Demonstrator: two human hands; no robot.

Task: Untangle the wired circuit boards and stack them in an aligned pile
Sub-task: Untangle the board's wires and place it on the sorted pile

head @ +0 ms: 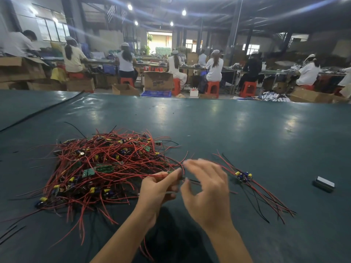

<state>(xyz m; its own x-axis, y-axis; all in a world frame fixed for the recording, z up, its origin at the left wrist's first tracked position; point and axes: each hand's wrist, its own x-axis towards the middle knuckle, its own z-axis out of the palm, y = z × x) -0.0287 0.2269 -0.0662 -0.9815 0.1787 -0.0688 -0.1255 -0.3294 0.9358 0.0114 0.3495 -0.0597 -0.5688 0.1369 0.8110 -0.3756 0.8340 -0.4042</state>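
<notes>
1. The left hand point(159, 188) pinches a small wired board point(169, 171) between thumb and fingertips. Only a bit of green shows at the fingertips, and the board's red wires run from the pinch to the left, into the heap.
2. Just right of this grip is the right hand point(207, 188). Its fingers are spread and loosely bent, and they are blurred. I cannot tell if they touch a wire. A thin black wire point(192, 180) passes between the two hands.
3. Left of the grip, and touching it through the red wires, lies the heap of boards and wires point(98, 164). It is a thick tangle of red and some black leads, with green boards and yellow and blue parts inside it.
4. Right of the grip, just past the right hand, lies a small group of boards point(244, 176) on the table. Their red and black wires lie together and point away to the right and toward the person. How well these boards are aligned I cannot tell.
5. Further right, well apart from the hands, a small grey block point(323, 184) lies alone.
6. All of this rests on a dark green table point(218, 122). Far left of the grip, a black cable point(41, 111) crosses the table's corner.
7. Beyond the table's far edge, workers point(213, 67) sit with their backs to us on red stools point(212, 89), among cardboard boxes point(158, 80) and a blue crate point(156, 93).
</notes>
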